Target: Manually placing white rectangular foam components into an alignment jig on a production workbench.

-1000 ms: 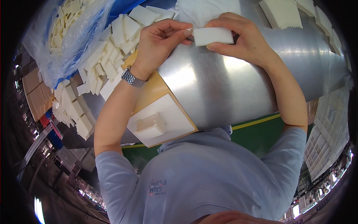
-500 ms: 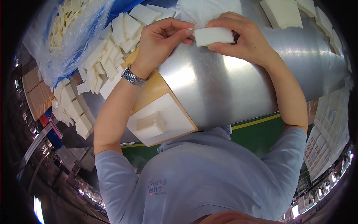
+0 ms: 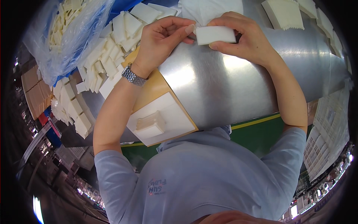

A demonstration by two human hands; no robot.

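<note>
Both hands hold a small white rectangular block (image 3: 215, 34) above the shiny metal table (image 3: 238, 86). My right hand (image 3: 244, 37) grips its right end and underside. My left hand (image 3: 164, 37), with a metal watch at the wrist, pinches its left end with the fingertips. A crumpled white cloth (image 3: 209, 11) lies just behind the block, touching the fingers.
A pile of several white blocks (image 3: 108, 56) lies left of my left hand, beside a clear plastic bag (image 3: 63, 33) of more blocks. A wooden board with a white plate and a small ridged part (image 3: 151, 125) sits near the table edge. Cream pads (image 3: 285, 13) lie at the far right.
The hands and block have barely shifted; the left fingertips have moved slightly along the block's left end.
</note>
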